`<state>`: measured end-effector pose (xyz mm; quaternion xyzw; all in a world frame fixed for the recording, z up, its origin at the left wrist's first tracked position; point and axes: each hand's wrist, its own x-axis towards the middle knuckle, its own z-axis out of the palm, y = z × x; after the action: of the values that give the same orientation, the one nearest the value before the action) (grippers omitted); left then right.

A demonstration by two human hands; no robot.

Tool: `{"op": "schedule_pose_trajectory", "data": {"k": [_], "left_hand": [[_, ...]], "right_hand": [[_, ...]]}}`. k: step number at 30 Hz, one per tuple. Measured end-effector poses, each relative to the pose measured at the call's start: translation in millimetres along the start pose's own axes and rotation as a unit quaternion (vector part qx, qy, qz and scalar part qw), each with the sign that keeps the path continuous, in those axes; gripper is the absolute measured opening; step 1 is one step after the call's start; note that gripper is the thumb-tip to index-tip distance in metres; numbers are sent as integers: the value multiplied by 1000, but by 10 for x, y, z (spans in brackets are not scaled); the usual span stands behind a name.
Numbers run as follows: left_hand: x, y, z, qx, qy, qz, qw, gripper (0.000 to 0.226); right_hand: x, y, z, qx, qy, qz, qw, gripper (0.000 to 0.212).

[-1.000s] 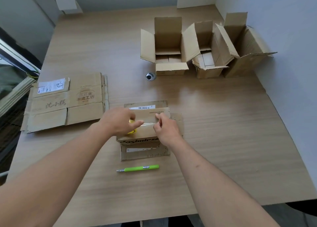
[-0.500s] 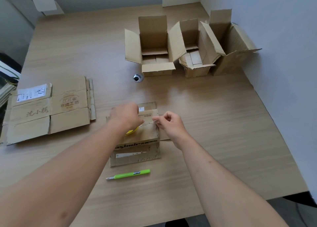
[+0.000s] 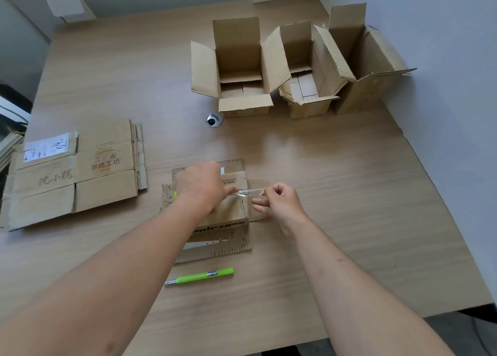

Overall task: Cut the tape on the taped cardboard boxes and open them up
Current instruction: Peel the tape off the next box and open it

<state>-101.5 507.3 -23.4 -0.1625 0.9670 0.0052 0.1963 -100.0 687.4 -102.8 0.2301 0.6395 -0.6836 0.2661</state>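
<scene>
Three opened boxes (image 3: 242,67) well beyond the fingers, flattened box (image 3: 215,207) beneath; right hand (image 3: 279,202) fingers pinching clear tape strip (image 3: 250,192), left hand (image 3: 201,186) pressing cardboard, grip unclear; green cutter (image 3: 200,275) nearer, idle; near finished.

Pale wood-grain table (image 3: 349,194). Plain brown box (image 3: 231,213) at centre, dark print along the near edge, white label strip low on the front. Clear, glinting tape (image 3: 250,192). Lime-green cutter (image 3: 200,275) at 6 o'clock, silver tip, small black label. Brown flattened box (image 3: 78,178) at 9 o'clock, darker brown characters, white label with black marks. Plain tan open boxes (image 3: 239,65) at 1 o'clock. Silver grommet (image 3: 214,119), black centre.
</scene>
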Motion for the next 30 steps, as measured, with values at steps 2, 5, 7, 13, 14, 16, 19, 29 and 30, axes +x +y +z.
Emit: {"op": "schedule_pose_trajectory", "data": {"k": [2,5,7,13,14,16,19,29,30], "left_hand": [[4,17,-8,7,-2,-3,1000,57],[6,67,-16,22,1,-3,1000,57],[2,102,-18,32,1,0,999,56],[-3,184,-11,73,3,15,997,50],[-6,190,-9,77,2,14,997,50],[-15,195,3,85,6,20,996,49],[-19,207,16,92,13,28,995,49],[-18,128,-36,56,10,47,997,29],[-17,90,-49,33,9,53,998,27]], "right_hand": [[19,26,4,-6,4,12,1000,7],[48,70,-3,-16,10,26,999,11],[65,88,-2,-29,6,41,999,13],[119,67,76,-87,-6,80,993,16],[131,78,98,-114,20,71,991,19],[146,128,150,-162,74,50,983,24],[153,204,189,-262,98,-55,958,18],[-108,129,486,-277,47,-252,926,9],[-111,125,512,-291,53,-241,924,9]]}}
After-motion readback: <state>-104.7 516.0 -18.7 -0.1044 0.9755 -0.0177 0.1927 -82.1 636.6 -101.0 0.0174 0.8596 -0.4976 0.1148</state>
